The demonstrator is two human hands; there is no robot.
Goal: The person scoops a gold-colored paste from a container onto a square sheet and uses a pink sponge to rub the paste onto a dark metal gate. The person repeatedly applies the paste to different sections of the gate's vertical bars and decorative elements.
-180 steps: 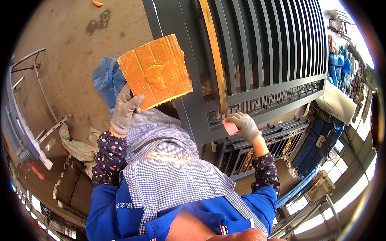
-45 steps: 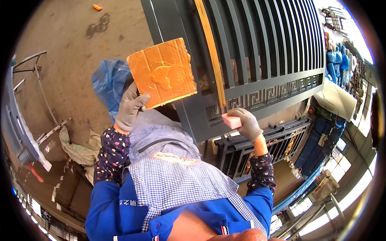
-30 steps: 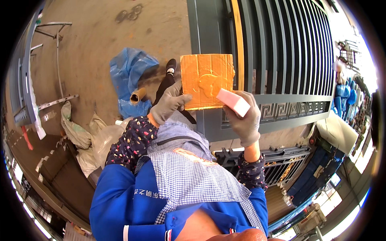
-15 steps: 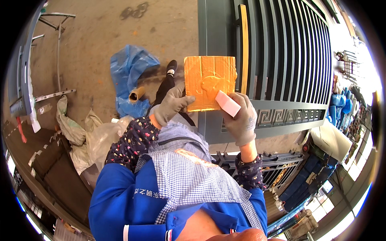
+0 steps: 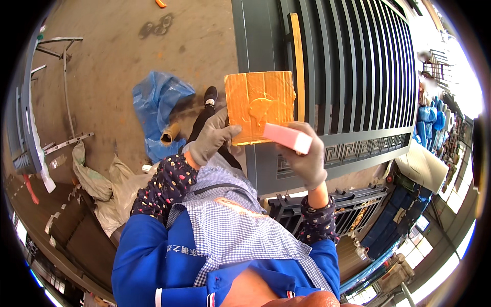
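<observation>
My left hand [image 5: 211, 138], in a grey glove, is closed on the lower left edge of a square cardboard piece [image 5: 240, 94]. Wet golden-orange paint coats the cardboard and pools thickly near its middle. In my gloved right hand [image 5: 307, 161] a pinkish-white sponge block [image 5: 289, 137] is gripped. The block's far left end lies over the lower right of the painted face; whether it touches the paint I cannot tell. Beyond the cardboard lies a dark grey metal gate [image 5: 319, 66] with long parallel bars, one strip [image 5: 296, 66] of it golden.
Crumpled blue plastic sheeting [image 5: 153, 102] and a cardboard tube [image 5: 170, 134] lie on the floor at left. Pale sacks [image 5: 110, 179] sit beside my left arm. The gate's fretwork band [image 5: 353, 151] runs beyond my right hand. A metal stand [image 5: 64, 77] rises at far left.
The sponge block has turned in my right hand and now lies more level, its end pointing left. The cardboard has shifted slightly left in view, along with the whole scene.
</observation>
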